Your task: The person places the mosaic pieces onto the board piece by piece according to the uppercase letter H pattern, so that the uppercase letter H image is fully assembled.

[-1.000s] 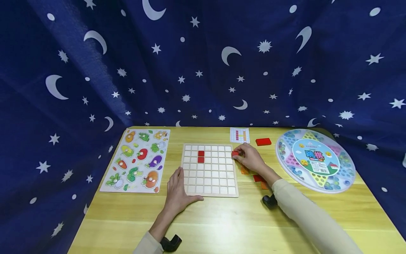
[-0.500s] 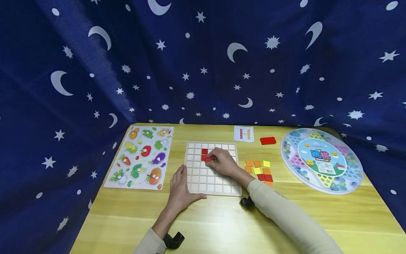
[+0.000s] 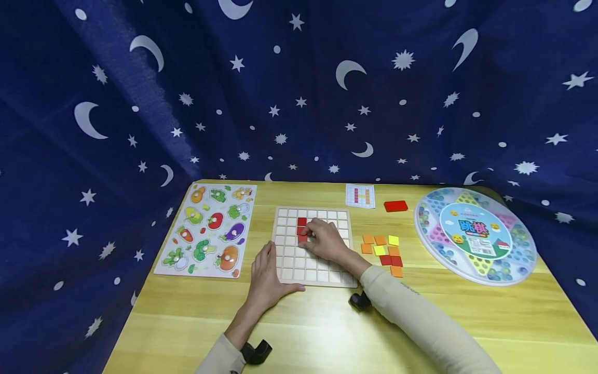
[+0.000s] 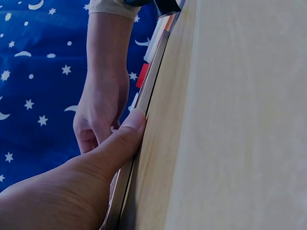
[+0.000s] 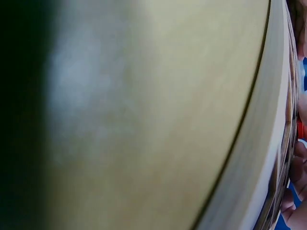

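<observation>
A wooden grid board (image 3: 287, 274) lies on the table, two red square tiles (image 3: 302, 222) set one below the other in its upper left part. Directly beneath them is a third red tile (image 3: 302, 240), pinched by the thumb and fingers of my right hand (image 3: 327, 241). That tile shows as a small bit of red (image 5: 300, 129) between fingertips in the right wrist view. My left hand (image 3: 266, 275) rests at the board's front left corner, fingers straight along the left side. Its thumb (image 4: 122, 143) lies against the front edge in the left wrist view.
Several loose orange, yellow and red tiles (image 3: 384, 261) lie right of the board. Behind them are a pattern card (image 3: 360, 196) and a red block (image 3: 395, 206). A vegetable puzzle (image 3: 205, 228) lies left; a round marble game (image 3: 476, 236) sits far right.
My right hand has carried a red tile left from beside the board, then brought it down below the two red ones. The left hand stays put. The head view has shifted slightly.
</observation>
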{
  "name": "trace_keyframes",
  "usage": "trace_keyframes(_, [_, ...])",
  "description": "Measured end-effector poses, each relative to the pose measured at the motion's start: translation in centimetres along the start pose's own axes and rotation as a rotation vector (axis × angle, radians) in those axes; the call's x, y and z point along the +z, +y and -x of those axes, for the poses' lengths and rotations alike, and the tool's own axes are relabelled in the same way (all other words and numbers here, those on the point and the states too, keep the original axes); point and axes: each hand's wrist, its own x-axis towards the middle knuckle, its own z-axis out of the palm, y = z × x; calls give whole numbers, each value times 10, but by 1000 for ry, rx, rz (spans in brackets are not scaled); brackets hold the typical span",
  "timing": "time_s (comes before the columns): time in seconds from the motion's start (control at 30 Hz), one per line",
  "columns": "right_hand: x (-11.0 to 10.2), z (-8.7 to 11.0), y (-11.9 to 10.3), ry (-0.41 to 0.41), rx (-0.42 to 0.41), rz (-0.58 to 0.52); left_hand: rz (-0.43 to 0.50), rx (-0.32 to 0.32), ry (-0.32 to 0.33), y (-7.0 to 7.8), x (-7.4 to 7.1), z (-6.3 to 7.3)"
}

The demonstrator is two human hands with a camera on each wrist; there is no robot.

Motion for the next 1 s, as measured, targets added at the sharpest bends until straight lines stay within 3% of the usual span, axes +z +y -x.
trace_keyframes(0.43, [5, 5, 1, 18, -19, 69, -2, 34, 13, 4, 0, 0])
trace_keyframes(0.63, [1, 6, 1, -3, -33, 74, 1, 7, -8, 2, 3, -1])
trace_keyframes(1.0, [-20, 25, 12, -56, -148, -40, 9, 7, 8, 0, -1, 2])
